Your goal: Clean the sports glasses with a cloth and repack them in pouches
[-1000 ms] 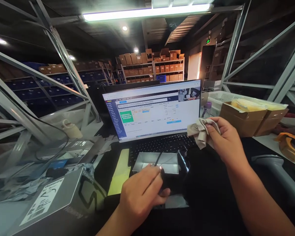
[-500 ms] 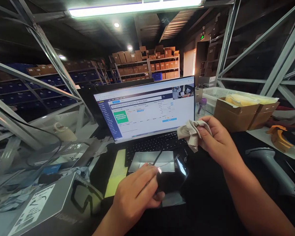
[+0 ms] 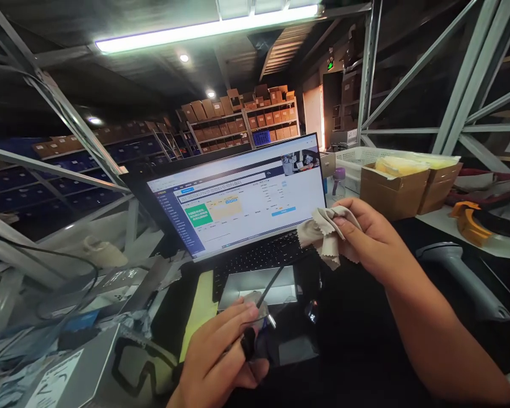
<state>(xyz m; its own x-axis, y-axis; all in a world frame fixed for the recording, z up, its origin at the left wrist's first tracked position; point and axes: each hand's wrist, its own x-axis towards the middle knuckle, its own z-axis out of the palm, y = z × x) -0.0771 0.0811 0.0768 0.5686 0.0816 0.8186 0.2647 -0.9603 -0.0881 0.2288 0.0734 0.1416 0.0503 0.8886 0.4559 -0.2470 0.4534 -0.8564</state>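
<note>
My left hand (image 3: 221, 351) is closed on what looks like a pair of sunglasses (image 3: 268, 286), with a thin dark arm pointing up and away from me. Its lenses blend into the black surface, and my fingers cover part of the frame. My right hand (image 3: 374, 243) pinches a crumpled beige cleaning cloth (image 3: 326, 235) with zigzag edges, held up to the right of the glasses and apart from them. Just beyond my left hand lies an open silver-grey box (image 3: 238, 283), partly covered by my fingers and the glasses.
A laptop (image 3: 246, 198) stands open in front. Right of my arm rests a grey barcode scanner (image 3: 463, 277), with a yellow tape dispenser (image 3: 476, 224) and cardboard boxes (image 3: 393, 190) behind. A printed grey box (image 3: 97, 368) and plastic bags (image 3: 8, 340) lie left.
My left hand has turned the glasses, so the broad dark lens with its bright reflection no longer shows as plainly. The cloth stays in my right hand. The view has shifted slightly.
</note>
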